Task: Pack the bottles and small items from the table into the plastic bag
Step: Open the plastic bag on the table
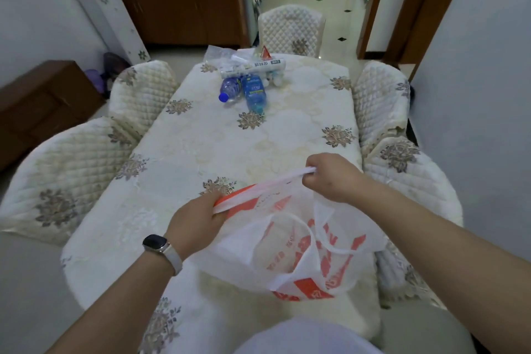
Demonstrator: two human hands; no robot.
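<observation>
A white plastic bag (290,244) with orange print hangs over the near end of the table (201,146). My left hand (198,224) grips its left handle and my right hand (330,178) pinches the right handle, stretching the mouth between them. At the far end lie two blue-tinted bottles on their sides: one with a blue cap (230,89) and a larger one (254,93). Behind them rests a white roll with printed text (253,67), a clear wrapper (218,54), a red-and-white packet (265,52) and some small white round items (275,80).
Quilted cream chairs surround the table: two on the left (66,175), two on the right (382,98), one at the far end (290,29). A wooden cabinet (178,0) and a white standing appliance (112,20) are at the back left.
</observation>
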